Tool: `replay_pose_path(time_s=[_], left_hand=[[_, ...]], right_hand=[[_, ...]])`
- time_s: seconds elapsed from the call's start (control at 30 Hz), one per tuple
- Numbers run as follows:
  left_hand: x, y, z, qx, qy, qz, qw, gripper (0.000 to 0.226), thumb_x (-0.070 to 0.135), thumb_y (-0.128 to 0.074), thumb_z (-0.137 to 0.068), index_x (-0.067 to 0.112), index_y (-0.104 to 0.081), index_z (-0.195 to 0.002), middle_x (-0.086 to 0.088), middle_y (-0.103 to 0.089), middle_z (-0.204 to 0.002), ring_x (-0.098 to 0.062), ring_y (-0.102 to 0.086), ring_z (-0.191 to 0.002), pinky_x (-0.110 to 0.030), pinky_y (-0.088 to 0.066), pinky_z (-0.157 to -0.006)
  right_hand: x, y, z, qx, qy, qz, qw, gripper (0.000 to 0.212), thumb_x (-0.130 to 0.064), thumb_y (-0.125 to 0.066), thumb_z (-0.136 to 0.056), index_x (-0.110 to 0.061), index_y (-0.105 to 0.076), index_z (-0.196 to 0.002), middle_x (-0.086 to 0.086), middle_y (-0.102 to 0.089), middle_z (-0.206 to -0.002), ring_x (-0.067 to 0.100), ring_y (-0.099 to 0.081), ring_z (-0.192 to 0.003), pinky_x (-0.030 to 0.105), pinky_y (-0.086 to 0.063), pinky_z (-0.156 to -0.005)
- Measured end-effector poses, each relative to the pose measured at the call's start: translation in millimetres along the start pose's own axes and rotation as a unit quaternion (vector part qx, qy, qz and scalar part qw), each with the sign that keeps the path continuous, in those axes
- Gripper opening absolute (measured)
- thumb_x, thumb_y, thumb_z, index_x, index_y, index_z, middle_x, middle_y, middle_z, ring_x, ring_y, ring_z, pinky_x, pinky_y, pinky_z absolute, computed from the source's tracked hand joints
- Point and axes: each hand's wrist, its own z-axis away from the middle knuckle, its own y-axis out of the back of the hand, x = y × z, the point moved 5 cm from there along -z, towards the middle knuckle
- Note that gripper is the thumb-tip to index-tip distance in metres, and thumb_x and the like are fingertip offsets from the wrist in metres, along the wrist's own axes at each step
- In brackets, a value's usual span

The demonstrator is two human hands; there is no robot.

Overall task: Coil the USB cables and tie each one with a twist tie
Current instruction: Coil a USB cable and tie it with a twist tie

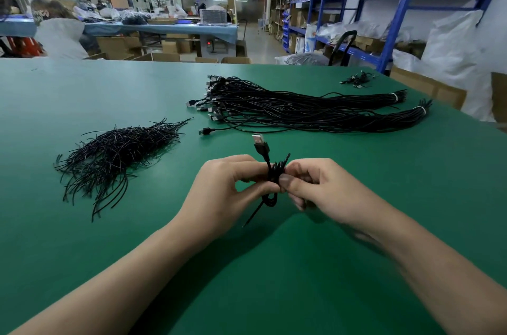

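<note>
black coiled cable (273,170), partly hidden, pinched by fingers (241,163) of left hand (219,192) and right hand (323,186)

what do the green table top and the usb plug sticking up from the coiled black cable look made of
Green table top: probably a matte rubber or vinyl mat, from its even colour and dull sheen. USB plug on the coiled black cable: silvery metal shell, black body likely moulded plastic.

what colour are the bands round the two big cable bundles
White bands on black cable bundles; the head view shows them.
</note>
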Motion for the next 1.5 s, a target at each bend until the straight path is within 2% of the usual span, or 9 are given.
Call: replay_pose_path(time_s=[0.27,0.37,0.47,0.6,0.87,0.97,1.13,1.33,1.5], left_hand=[[15,12,-2,0.080,-0.139,-0.119,0.980,0.023,0.017,-0.069,-0.091,0.022,-0.078,-0.111,0.002,-0.059,-0.088,-0.017,-0.053,-0.077,-0.022,-0.039,-0.071],[5,6,1,0.026,-0.042,0.035,0.998,0.030,0.011,-0.060,-0.096,0.022,-0.075,-0.120,0.005,-0.067,-0.089,-0.012,-0.062,-0.081,-0.019,-0.045,-0.074],[-10,-4,2,0.044,0.151,0.279,0.947,0.021,0.028,-0.060,-0.100,0.020,-0.075,-0.112,-0.007,-0.074,-0.089,-0.015,-0.067,-0.079,-0.025,-0.053,-0.072],[-24,-13,5,-0.027,0.254,0.282,0.925,0.040,0.053,-0.069,-0.078,0.018,-0.077,-0.094,-0.011,-0.076,-0.089,-0.015,-0.065,-0.078,-0.027,-0.051,-0.068],[-14,-1,0,0.005,0.108,0.093,0.990,0.012,0.027,-0.081,-0.083,0.029,-0.079,-0.095,0.011,-0.074,-0.087,-0.003,-0.065,-0.082,-0.011,-0.039,-0.068],[-4,5,-1,0.050,0.016,0.017,0.998,0.016,0.029,-0.080,-0.082,0.023,-0.080,-0.097,0.007,-0.065,-0.089,-0.012,-0.061,-0.088,-0.014,-0.039,-0.073],[12,7,-1,0.079,-0.111,-0.057,0.989,0.017,0.015,-0.076,-0.086,0.018,-0.080,-0.102,0.003,-0.061,-0.085,-0.014,-0.060,-0.078,-0.022,-0.045,-0.071],[-17,2,2,0.070,0.198,0.235,0.949,0.031,0.042,-0.060,-0.095,0.014,-0.072,-0.089,-0.004,-0.073,-0.078,-0.018,-0.072,-0.074,-0.030,-0.047,-0.062],[-25,-13,5,-0.045,0.273,0.270,0.922,0.037,0.050,-0.068,-0.082,0.015,-0.079,-0.090,-0.003,-0.076,-0.081,-0.007,-0.065,-0.070,-0.021,-0.048,-0.057]], right_hand=[[4,-16,0,-0.087,-0.048,-0.343,0.934,0.017,-0.027,-0.072,-0.075,-0.012,-0.066,-0.079,-0.002,-0.049,-0.058,0.009,-0.049,-0.052,0.014,-0.029,-0.041],[2,-8,-3,-0.005,0.004,-0.247,0.969,0.013,-0.023,-0.065,-0.090,-0.012,-0.063,-0.083,-0.004,-0.053,-0.059,0.008,-0.049,-0.055,0.015,-0.031,-0.046],[-9,6,0,0.120,0.109,-0.013,0.987,0.019,-0.015,-0.060,-0.100,-0.014,-0.064,-0.081,-0.004,-0.054,-0.059,0.008,-0.048,-0.055,0.020,-0.038,-0.054],[-22,0,8,0.161,0.190,0.193,0.949,0.017,-0.023,-0.065,-0.097,-0.022,-0.064,-0.081,-0.008,-0.058,-0.066,0.004,-0.048,-0.055,0.014,-0.030,-0.053],[-12,4,0,0.107,0.103,0.142,0.979,0.017,-0.020,-0.062,-0.098,-0.020,-0.062,-0.081,-0.009,-0.053,-0.062,0.002,-0.043,-0.056,0.019,-0.032,-0.056],[0,2,-4,0.005,0.044,-0.032,0.998,0.011,-0.014,-0.061,-0.099,-0.009,-0.066,-0.091,-0.006,-0.049,-0.058,0.011,-0.043,-0.056,0.022,-0.032,-0.055],[6,-7,-1,-0.102,-0.014,-0.283,0.954,0.013,-0.033,-0.074,-0.079,-0.020,-0.071,-0.079,0.002,-0.047,-0.061,0.012,-0.045,-0.056,0.017,-0.029,-0.048],[-5,9,-2,0.108,0.120,-0.043,0.986,0.016,-0.021,-0.064,-0.097,-0.010,-0.064,-0.085,-0.004,-0.056,-0.061,0.007,-0.047,-0.059,0.019,-0.036,-0.058],[-23,0,9,0.163,0.230,0.259,0.924,0.014,-0.027,-0.061,-0.097,-0.019,-0.064,-0.085,-0.007,-0.061,-0.074,0.010,-0.054,-0.069,0.025,-0.042,-0.064]])
